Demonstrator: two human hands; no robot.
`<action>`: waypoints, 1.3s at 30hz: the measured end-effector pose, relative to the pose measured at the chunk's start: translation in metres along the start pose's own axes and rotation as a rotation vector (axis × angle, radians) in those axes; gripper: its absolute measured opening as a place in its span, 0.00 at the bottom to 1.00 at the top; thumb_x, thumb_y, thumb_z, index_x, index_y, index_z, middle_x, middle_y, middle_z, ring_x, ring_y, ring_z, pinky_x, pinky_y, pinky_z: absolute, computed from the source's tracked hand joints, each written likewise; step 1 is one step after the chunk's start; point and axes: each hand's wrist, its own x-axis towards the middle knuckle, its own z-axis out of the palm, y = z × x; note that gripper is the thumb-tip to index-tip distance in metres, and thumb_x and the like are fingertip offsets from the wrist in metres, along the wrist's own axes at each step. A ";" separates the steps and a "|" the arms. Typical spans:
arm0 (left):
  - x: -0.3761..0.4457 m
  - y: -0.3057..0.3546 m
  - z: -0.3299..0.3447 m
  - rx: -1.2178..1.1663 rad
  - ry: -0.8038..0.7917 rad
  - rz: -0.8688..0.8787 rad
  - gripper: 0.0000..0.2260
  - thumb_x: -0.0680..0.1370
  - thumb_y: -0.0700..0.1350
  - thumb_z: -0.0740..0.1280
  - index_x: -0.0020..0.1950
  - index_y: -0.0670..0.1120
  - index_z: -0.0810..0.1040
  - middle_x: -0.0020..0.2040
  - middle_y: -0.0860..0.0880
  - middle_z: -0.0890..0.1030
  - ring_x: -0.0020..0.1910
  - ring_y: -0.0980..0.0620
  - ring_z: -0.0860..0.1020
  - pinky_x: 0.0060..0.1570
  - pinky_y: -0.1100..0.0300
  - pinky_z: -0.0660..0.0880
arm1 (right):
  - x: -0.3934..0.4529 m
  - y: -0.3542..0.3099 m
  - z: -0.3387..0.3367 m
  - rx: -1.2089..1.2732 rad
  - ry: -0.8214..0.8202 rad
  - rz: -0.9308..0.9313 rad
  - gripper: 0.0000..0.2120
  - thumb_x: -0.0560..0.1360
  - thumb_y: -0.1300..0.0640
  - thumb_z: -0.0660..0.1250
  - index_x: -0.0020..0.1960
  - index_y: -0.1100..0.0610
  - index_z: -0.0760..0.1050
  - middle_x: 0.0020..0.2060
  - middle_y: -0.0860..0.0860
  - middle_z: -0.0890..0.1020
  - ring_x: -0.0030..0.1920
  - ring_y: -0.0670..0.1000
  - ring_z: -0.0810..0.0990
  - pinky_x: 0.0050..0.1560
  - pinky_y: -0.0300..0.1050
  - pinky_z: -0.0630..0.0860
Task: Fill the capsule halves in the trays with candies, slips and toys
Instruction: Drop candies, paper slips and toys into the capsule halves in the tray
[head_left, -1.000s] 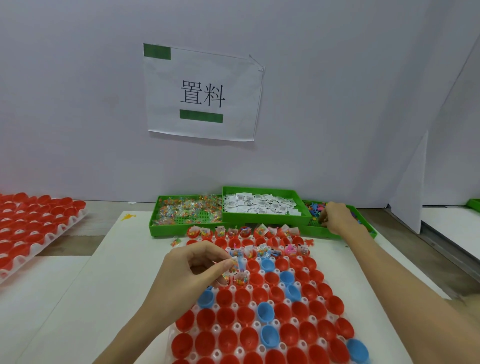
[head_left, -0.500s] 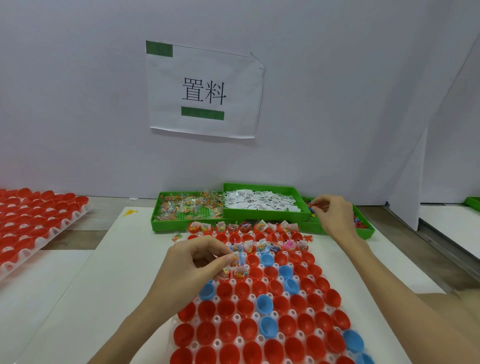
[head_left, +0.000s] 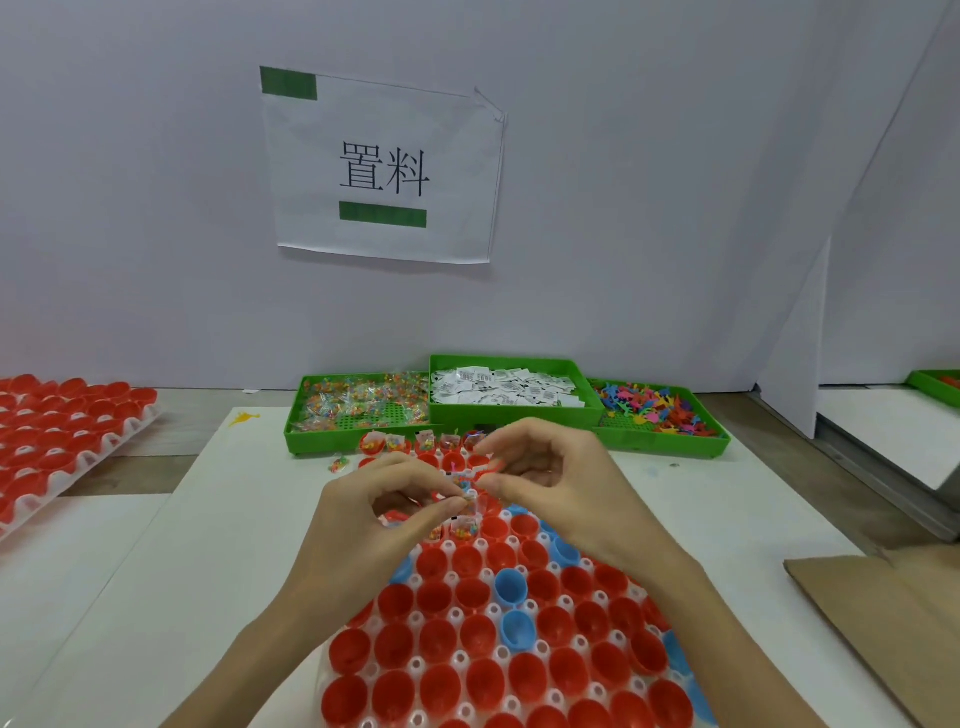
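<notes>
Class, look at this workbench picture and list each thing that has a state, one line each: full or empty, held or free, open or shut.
left hand: pinching small pieces
right hand: pinching an orange toy
near capsule halves: empty
far capsule halves: filled
candy bin: partly full
slip bin: full
toy bin: partly full
side tray: red halves, contents unclear

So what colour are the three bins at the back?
Bright green bins, clearest in the head view.

Packing workshop: sorted parts bins (head_left: 514, 413)
</notes>
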 end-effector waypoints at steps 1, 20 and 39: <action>0.000 0.000 0.000 0.002 -0.005 0.010 0.05 0.73 0.47 0.77 0.48 0.53 0.88 0.44 0.53 0.86 0.45 0.49 0.84 0.44 0.61 0.81 | -0.001 -0.001 0.003 0.012 -0.004 -0.013 0.08 0.74 0.58 0.78 0.52 0.53 0.84 0.44 0.49 0.87 0.47 0.48 0.86 0.52 0.44 0.83; 0.016 -0.001 0.027 0.196 0.050 0.009 0.06 0.70 0.50 0.80 0.45 0.58 0.88 0.40 0.62 0.85 0.45 0.56 0.82 0.45 0.64 0.77 | -0.004 0.013 -0.002 -0.264 0.023 -0.065 0.03 0.78 0.59 0.72 0.49 0.55 0.85 0.38 0.46 0.85 0.41 0.45 0.84 0.47 0.43 0.82; 0.041 -0.014 0.038 0.664 -0.353 0.033 0.08 0.72 0.57 0.77 0.46 0.55 0.87 0.40 0.63 0.78 0.49 0.55 0.63 0.46 0.69 0.63 | 0.000 0.044 0.010 -0.353 -0.062 0.231 0.06 0.74 0.63 0.75 0.48 0.54 0.86 0.39 0.44 0.85 0.41 0.41 0.84 0.44 0.32 0.79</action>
